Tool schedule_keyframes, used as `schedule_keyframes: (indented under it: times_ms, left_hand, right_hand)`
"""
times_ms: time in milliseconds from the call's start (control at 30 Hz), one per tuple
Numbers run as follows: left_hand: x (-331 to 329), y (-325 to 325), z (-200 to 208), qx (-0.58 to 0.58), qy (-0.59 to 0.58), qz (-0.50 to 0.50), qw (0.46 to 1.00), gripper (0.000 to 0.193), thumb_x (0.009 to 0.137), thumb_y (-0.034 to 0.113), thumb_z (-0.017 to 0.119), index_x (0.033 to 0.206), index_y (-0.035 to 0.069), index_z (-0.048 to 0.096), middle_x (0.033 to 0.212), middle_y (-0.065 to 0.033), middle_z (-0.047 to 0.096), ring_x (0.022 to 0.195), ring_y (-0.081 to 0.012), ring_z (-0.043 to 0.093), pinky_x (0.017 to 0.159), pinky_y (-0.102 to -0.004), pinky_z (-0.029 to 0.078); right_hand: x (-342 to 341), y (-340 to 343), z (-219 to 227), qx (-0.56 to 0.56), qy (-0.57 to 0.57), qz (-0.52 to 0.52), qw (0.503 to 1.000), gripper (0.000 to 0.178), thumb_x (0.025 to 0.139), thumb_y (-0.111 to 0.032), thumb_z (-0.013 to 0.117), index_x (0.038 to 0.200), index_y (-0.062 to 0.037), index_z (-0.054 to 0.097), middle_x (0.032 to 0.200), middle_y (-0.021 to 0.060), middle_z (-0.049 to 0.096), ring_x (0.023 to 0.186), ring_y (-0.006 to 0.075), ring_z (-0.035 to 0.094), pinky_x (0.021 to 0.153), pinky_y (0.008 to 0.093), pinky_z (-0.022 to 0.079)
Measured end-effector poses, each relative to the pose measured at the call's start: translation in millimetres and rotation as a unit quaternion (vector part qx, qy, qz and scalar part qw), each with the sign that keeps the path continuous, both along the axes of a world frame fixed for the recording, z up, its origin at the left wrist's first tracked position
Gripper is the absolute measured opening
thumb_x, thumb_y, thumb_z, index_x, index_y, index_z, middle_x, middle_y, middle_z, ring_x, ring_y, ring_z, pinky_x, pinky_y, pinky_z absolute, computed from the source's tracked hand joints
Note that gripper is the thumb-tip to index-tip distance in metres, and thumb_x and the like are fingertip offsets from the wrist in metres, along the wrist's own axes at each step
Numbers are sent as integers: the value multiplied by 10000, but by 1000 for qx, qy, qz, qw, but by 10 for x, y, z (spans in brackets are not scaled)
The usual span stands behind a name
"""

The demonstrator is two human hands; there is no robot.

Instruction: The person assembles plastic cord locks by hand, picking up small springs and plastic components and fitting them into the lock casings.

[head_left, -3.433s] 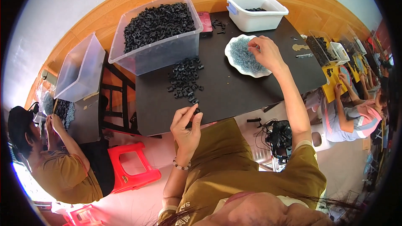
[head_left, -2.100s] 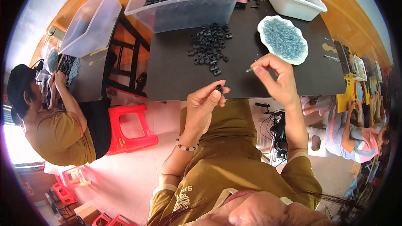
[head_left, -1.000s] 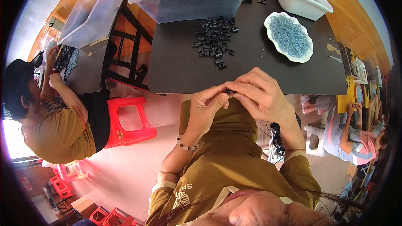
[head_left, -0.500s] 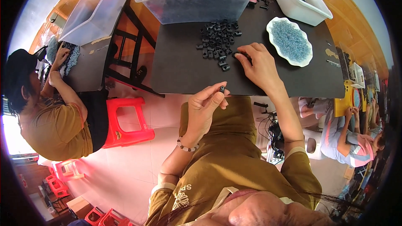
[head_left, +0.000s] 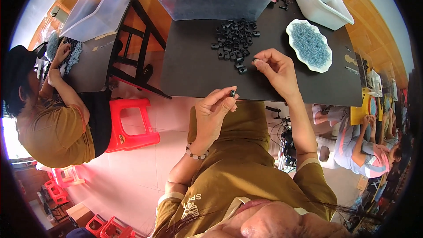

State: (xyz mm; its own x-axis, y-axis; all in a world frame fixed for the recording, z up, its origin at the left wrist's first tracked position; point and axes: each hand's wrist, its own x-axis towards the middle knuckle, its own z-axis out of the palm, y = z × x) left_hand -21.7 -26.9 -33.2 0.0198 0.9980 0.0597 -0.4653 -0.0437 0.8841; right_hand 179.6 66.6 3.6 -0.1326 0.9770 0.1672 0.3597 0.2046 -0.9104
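My left hand (head_left: 214, 111) is held over my lap, just off the table's near edge. Its thumb and fingers pinch a small black plastic fitting (head_left: 232, 93) with a hole in its end. Over the table, my right hand (head_left: 278, 72) has its thumb and forefinger closed on a small dark part (head_left: 255, 61), mostly covered by the fingertips. A loose pile of black plastic fittings (head_left: 235, 39) lies beyond, left of the right hand. Right of that hand sits a white scalloped dish (head_left: 326, 65) heaped with tiny silvery-blue pieces (head_left: 309, 45), too small to name.
A clear tub (head_left: 211, 6) full of black fittings stands at the table's far side. The white bin (head_left: 328, 11) is at the far right. On the left, a co-worker (head_left: 57, 123) works at another table, with a red stool (head_left: 132, 125) between us. More people sit at the far right.
My right hand has come up off the table beside the pile, pinching a small dark part. The left hand keeps its fitting in nearly the same place. The view has shifted slightly.
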Motion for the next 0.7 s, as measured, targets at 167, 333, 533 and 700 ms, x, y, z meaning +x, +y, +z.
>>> schedule_keyframes:
  times_ms: [167, 333, 533, 700]
  left_hand:
    - [16, 7, 31, 9, 24, 1, 1000, 275, 925, 83, 707, 1179, -23, 688, 976, -46, 647, 786, -85, 610, 735, -206, 517]
    - [76, 8, 73, 22, 40, -9, 999, 280, 914, 81, 721, 1179, -7, 695, 979, -33, 637, 794, -75, 604, 725, -192, 505]
    - [103, -8, 73, 25, 61, -13, 998, 268, 915, 84, 721, 1167, -6, 703, 975, -30, 634, 798, -69, 593, 714, -194, 493]
    - [113, -23, 93, 28, 73, -14, 997, 276, 911, 77, 725, 1172, -7, 701, 978, -32, 635, 803, -71, 590, 720, -198, 488]
  right_hand:
    - [30, -202, 22, -78, 199, 73, 974, 160, 941, -114, 686, 1045, 7, 675, 822, 28, 667, 759, 79, 609, 712, 223, 483]
    - [28, -370, 7, -83, 278, 65, 955, 176, 956, -116, 671, 1078, 10, 663, 834, 27, 667, 771, 82, 618, 715, 222, 484]
    - [119, -451, -41, -92, 299, 89, 946, 184, 956, -108, 673, 1095, 11, 664, 865, 29, 666, 790, 85, 624, 727, 223, 495]
    - [121, -536, -25, -96, 293, 103, 946, 188, 957, -111, 670, 1093, 19, 670, 864, 37, 665, 781, 86, 617, 776, 244, 526]
